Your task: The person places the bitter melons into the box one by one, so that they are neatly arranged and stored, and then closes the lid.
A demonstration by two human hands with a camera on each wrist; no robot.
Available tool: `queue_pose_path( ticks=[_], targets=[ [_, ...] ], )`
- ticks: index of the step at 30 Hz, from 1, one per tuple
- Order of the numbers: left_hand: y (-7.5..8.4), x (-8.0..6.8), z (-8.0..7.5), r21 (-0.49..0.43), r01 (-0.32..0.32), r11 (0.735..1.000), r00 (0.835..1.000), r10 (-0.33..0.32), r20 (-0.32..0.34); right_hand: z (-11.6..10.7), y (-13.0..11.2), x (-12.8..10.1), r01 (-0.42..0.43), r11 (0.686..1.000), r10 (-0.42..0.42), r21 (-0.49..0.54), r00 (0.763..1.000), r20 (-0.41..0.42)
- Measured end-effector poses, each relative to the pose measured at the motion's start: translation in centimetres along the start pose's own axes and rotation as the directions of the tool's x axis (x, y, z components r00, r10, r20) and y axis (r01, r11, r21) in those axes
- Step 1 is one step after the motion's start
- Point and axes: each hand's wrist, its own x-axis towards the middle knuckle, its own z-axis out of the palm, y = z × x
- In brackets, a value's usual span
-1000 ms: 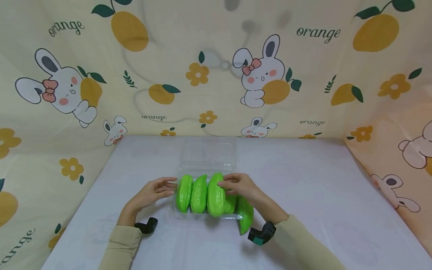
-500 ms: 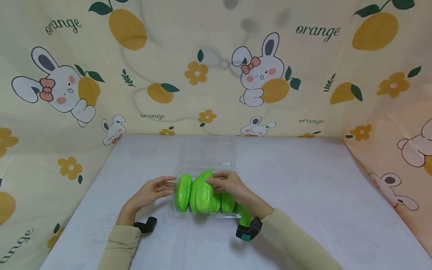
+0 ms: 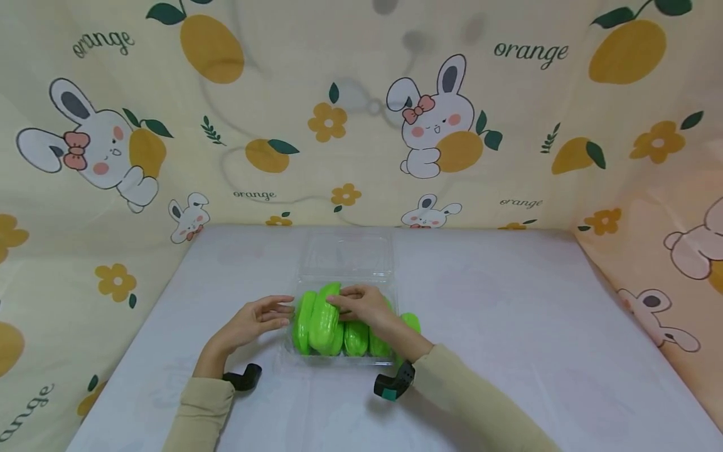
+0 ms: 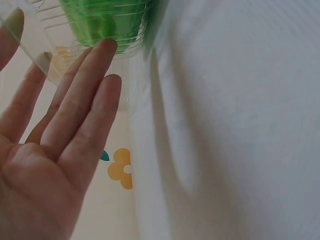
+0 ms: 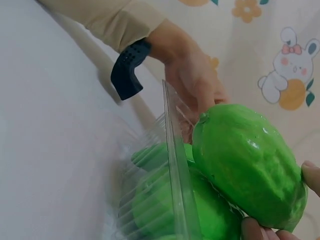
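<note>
A clear plastic clamshell box stands mid-table, holding several glossy, ridged, long green artificial fruits. Between thumb and fingers, my right hand pinches one such green fruit over the left part of the box, leaning over its neighbours. The right wrist view shows this held fruit above the box rim, with a thumb at its end. My left hand is by the box's left side, fingers extended; in the left wrist view its fingertips are right at the clear wall.
The box's clear lid lies folded back towards the rear. Another green fruit is outside the box on the right, partly hidden by my right forearm. A cloth printed with rabbits and oranges walls the back and sides of the white table.
My right hand has moved left across the box with the pinched fruit, from the middle to near the left end. Fruits to its right are more exposed. My left hand has stayed in place.
</note>
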Motion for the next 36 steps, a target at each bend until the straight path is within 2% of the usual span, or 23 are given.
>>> queue_pose_path(
  ticks=[13, 19, 29, 36],
  targets=[
    [-0.1, -0.3, 0.2, 0.033, 0.028, 0.999, 1.0, -0.028, -0.012, 1.8, -0.4, 0.0, 0.018, 0.991, -0.024, -0.129, 0.999, -0.043],
    [-0.1, -0.1, 0.1, 0.039, -0.006, 0.999, 1.0, 0.006, -0.007, 2.2, -0.5, 0.1, 0.019, 0.994, -0.026, -0.105, 0.998, -0.061],
    [-0.3, 0.2, 0.3, 0.018, 0.002, 1.0, 1.0, -0.002, 0.002, 1.5, 0.2, -0.2, 0.053, 0.999, -0.053, 0.006, 0.996, -0.066],
    [-0.1, 0.0, 0.1, 0.04, 0.0, 0.999, 1.0, 0.0, -0.01, 0.4, 0.3, -1.1, 0.096, 0.995, -0.096, 0.012, 0.995, -0.036]
  ],
)
